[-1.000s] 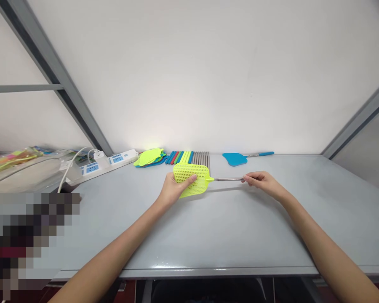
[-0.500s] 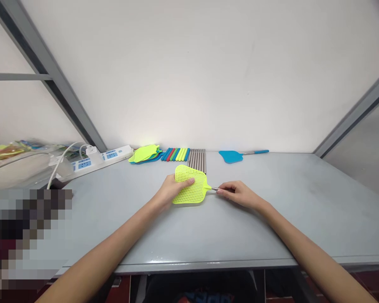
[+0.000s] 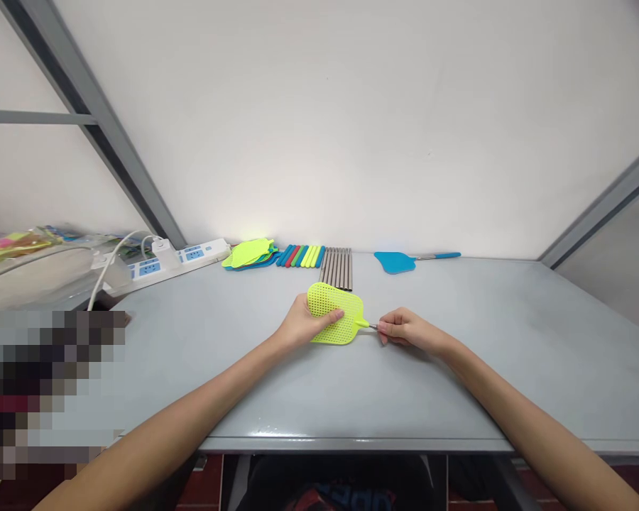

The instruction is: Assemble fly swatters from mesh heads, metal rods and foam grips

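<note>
A yellow-green perforated fly swatter head is held just above the grey table near its middle. My left hand grips the head from its left side, thumb on top. My right hand pinches the thin metal rod where it sticks out of the head's neck; most of the rod is hidden inside the fingers.
Along the back wall lie a pile of yellow and blue swatter heads, a row of coloured handles, a row of metal rods and one assembled blue swatter. A white power strip with cable lies at the back left.
My right hand slid left along the metal rod, from its far end to the swatter's neck, so the visible rod shrank. The left hand kept its grip.
</note>
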Demonstrator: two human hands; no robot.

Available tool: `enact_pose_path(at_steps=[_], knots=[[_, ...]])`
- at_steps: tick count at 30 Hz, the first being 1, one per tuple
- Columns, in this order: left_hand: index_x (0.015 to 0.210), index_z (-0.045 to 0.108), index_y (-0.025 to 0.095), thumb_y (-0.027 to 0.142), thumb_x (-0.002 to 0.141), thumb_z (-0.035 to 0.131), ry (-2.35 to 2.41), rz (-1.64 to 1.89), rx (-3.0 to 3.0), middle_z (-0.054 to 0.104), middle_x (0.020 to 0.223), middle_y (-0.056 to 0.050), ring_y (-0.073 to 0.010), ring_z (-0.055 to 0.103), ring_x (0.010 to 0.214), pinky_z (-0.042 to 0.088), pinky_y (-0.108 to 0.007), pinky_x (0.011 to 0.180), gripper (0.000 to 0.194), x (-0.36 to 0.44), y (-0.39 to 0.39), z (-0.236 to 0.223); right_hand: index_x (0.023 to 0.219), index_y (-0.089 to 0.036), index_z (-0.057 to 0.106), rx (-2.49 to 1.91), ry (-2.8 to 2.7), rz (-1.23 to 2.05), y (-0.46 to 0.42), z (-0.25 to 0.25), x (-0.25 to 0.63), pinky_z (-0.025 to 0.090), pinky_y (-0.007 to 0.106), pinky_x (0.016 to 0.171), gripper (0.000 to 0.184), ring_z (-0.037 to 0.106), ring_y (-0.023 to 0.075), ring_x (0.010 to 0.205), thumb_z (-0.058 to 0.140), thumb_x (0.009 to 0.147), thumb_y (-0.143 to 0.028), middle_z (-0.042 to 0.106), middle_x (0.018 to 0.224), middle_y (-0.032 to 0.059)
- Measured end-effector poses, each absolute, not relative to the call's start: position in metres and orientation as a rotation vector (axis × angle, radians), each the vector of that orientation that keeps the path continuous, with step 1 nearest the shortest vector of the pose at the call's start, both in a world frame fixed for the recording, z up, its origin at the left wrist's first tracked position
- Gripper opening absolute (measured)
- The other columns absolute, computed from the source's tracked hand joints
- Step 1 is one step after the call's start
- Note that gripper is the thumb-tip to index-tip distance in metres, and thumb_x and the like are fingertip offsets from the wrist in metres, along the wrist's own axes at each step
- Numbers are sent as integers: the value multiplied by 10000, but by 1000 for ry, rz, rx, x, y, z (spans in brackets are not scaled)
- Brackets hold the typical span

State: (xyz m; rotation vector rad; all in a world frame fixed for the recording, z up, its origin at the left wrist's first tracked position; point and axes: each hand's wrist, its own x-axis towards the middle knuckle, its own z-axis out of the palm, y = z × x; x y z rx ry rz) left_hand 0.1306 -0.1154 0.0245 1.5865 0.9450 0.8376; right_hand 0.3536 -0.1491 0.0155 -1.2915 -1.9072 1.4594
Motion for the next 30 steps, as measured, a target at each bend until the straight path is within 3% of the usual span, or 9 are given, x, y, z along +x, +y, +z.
enact_pose_path(at_steps=[9, 16, 25, 30], knots=[[812, 571, 123, 361, 615, 628, 893, 839, 1556, 645, 825, -74, -187, 598, 734, 492, -282, 644, 314, 135, -123, 19, 588, -110, 503, -1259, -1773, 1755, -145, 13, 363, 95, 223, 379, 346, 173, 42, 360, 420, 792, -376, 240, 387, -73], [862, 573, 121, 377, 600, 639, 925, 805, 1484, 641, 884, -88, -205, 597, 791, 484, -313, 703, 371, 134, -119, 18, 610, -104, 526, -1301, -1786, 1742, -145, 16, 361, 115, 207, 368, 364, 186, 37, 364, 426, 793, -402, 250, 405, -71], [936, 574, 113, 377, 620, 631, 874, 703, 1384, 619, 961, -118, -229, 586, 838, 471, -339, 724, 416, 131, -114, 23, 902, -112, 589, -1216, -1881, 1682, -149, 20, 361, 201, 176, 332, 386, 275, 30, 361, 400, 801, -433, 429, 535, -27], [987, 564, 119, 393, 632, 615, 843, 670, 1297, 596, 1020, -124, -225, 586, 844, 468, -345, 728, 451, 133, -118, 24, 940, -129, 591, -1271, -1981, 1588, -150, 23, 358, 233, 164, 329, 397, 315, 33, 395, 432, 776, -454, 466, 613, -5]])
